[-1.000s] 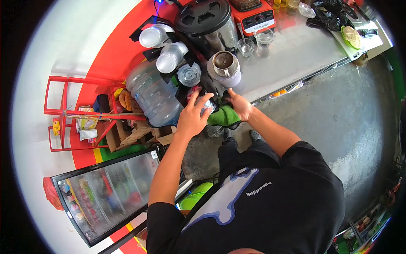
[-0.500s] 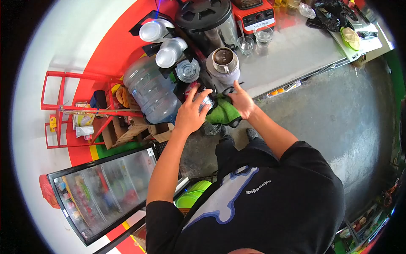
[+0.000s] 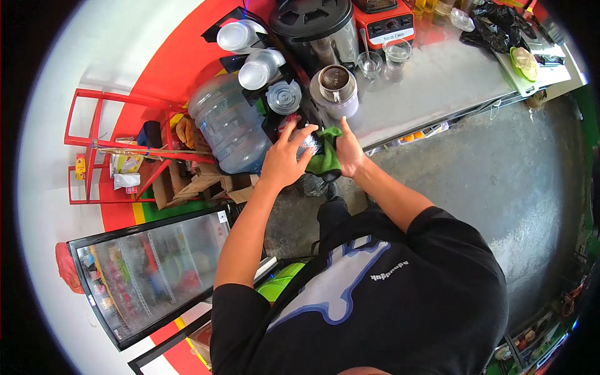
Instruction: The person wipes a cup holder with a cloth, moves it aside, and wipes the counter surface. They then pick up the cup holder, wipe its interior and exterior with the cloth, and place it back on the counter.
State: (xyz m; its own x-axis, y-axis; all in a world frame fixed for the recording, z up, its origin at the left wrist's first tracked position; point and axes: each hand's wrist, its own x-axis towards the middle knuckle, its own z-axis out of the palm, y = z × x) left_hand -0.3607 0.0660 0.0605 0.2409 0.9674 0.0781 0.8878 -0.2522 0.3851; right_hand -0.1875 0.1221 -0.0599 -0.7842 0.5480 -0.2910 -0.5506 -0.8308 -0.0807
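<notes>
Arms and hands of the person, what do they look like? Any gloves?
No gloves. The left hand and right hand are bare, with no watch or rings that I can see. Both arms are bare up to the short black sleeves of a T-shirt, which has a pale shape edged in blue.

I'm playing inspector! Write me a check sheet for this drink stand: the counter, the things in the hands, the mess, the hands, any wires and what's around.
Surface: steel counter, things crowded along its back.
Job's things: green cloth against a small shiny thing at the counter's edge; what it is cannot be told.
Clutter: metal pot, two glasses, red blender base, black bag, cup stacks.
Hands: left hand spread over the shiny thing; right hand holds the cloth.
Cables: nothing seen.
Surroundings: big water bottle, red rack, glass-door fridge, concrete floor.
</notes>
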